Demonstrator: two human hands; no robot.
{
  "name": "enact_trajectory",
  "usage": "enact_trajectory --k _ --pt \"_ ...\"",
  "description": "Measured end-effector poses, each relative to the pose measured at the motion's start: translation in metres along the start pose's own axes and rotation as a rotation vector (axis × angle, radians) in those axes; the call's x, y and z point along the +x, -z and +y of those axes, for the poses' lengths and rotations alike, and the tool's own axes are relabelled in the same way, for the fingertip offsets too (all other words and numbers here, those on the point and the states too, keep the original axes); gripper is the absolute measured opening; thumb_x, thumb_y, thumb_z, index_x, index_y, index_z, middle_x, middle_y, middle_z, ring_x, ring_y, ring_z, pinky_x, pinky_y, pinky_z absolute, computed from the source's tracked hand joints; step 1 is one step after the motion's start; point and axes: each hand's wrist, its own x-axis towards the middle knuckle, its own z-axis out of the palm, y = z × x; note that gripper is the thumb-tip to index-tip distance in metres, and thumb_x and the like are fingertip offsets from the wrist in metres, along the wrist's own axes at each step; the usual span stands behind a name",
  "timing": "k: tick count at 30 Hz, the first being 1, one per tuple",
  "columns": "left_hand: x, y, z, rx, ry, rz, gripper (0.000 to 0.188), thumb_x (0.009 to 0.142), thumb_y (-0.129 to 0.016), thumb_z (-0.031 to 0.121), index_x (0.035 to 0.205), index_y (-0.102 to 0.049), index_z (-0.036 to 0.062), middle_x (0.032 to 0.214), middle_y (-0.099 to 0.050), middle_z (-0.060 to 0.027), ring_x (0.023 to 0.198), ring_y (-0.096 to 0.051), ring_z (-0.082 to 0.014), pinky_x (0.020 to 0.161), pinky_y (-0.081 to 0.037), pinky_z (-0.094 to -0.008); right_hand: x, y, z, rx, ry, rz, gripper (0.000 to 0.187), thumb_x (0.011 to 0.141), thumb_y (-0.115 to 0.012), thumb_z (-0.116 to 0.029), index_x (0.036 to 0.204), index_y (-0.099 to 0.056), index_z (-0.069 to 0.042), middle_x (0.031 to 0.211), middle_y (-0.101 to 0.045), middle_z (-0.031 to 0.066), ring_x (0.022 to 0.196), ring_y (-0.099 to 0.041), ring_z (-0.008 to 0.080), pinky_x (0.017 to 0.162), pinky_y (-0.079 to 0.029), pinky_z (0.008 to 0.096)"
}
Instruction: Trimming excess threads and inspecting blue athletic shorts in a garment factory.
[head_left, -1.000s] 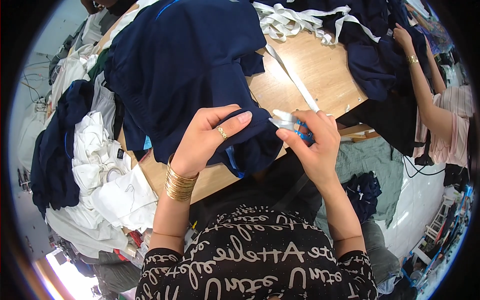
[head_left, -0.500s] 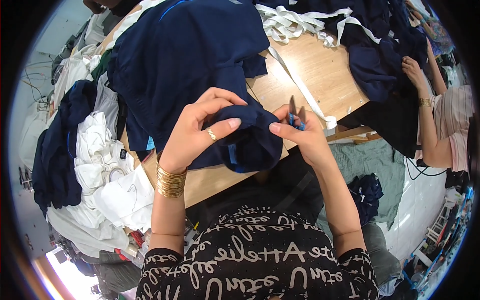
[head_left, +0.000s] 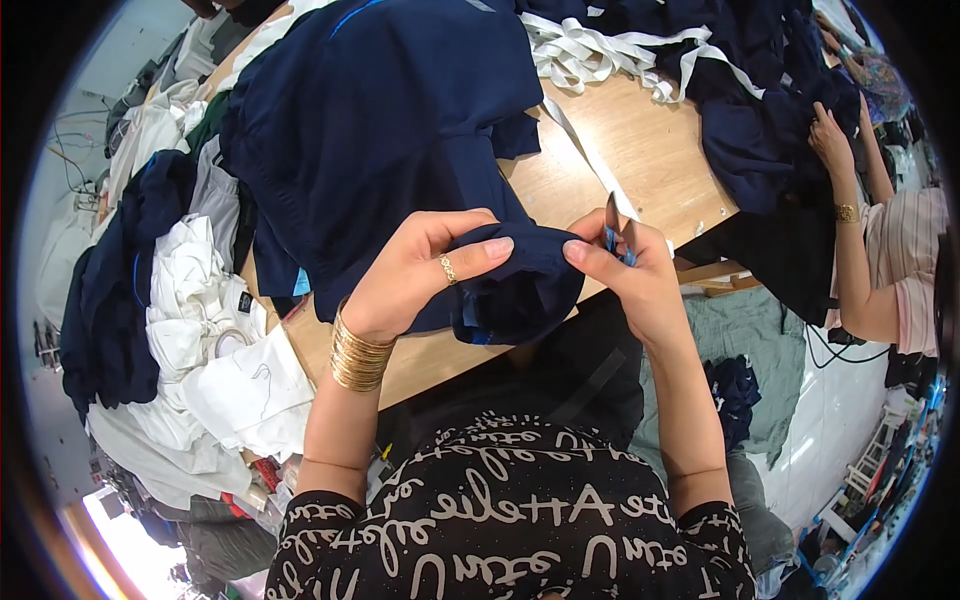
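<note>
A navy blue garment (head_left: 390,120) is spread over the wooden table, its near end a round, tube-like opening (head_left: 520,300) raised at the table's front edge. My left hand (head_left: 425,265) is closed on the left side of that opening, thumb on top and fingers behind the cloth. At the opening's right side, my right hand (head_left: 635,285) pinches the edge with its thumb. Small scissors (head_left: 613,235) with blue handles sit in the same hand, blades pointing up and away from me. The fabric edge is stretched between both thumbs.
White tape (head_left: 590,55) lies in a tangle at the back, one strip trailing toward my right hand. White garments (head_left: 190,310) are heaped at the left beside a dark one (head_left: 125,280). At the right, another person's hand (head_left: 830,140) holds navy cloth (head_left: 750,150).
Both hands have shifted a little to the right and toward me with the garment's opening. The edge between my thumbs is now straighter. The scissors remain in my right hand.
</note>
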Motion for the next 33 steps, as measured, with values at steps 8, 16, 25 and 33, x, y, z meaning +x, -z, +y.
enact_trajectory --k 8,16,25,33 --pt "-0.003 -0.004 0.001 -0.120 0.060 0.083 0.028 0.084 -0.061 0.015 0.100 -0.061 -0.0072 0.087 -0.062 0.0004 0.080 -0.053 -0.0020 0.072 -0.041 -0.0172 -0.011 0.003 0.000 -0.807 0.437 0.208 0.036 0.068 -0.073 -0.028 0.092 -0.057 -0.007 0.068 -0.054 0.0034 0.058 -0.046 0.0126 0.069 -0.031 0.0249" --pt "-0.003 -0.011 0.011 -0.077 0.033 0.085 0.023 0.085 -0.059 0.015 0.095 -0.062 -0.0051 0.080 -0.059 0.0034 0.075 -0.049 -0.0015 0.069 -0.040 -0.0173 -0.016 0.004 -0.016 -1.189 0.557 0.172 0.032 0.068 -0.070 -0.039 0.081 -0.060 -0.011 0.063 -0.055 -0.0041 0.056 -0.047 0.0140 0.064 -0.030 0.0296" --pt "-0.002 -0.010 0.011 -0.006 0.035 0.053 0.023 0.086 -0.057 0.016 0.092 -0.063 -0.0049 0.077 -0.058 0.0037 0.074 -0.048 -0.0017 0.068 -0.039 -0.0174 -0.013 0.002 -0.014 -1.304 0.610 0.163 0.031 0.069 -0.068 -0.042 0.074 -0.057 -0.013 0.061 -0.053 -0.0038 0.056 -0.046 0.0149 0.064 -0.030 0.0300" --pt "-0.001 -0.008 0.011 0.032 0.026 0.020 0.022 0.086 -0.056 0.016 0.090 -0.062 -0.0050 0.075 -0.057 0.0040 0.072 -0.046 -0.0015 0.066 -0.039 -0.0180 -0.011 0.000 -0.011 -1.312 0.679 0.174 0.031 0.069 -0.067 -0.043 0.074 -0.056 -0.014 0.059 -0.051 -0.0036 0.056 -0.045 0.0148 0.064 -0.030 0.0306"
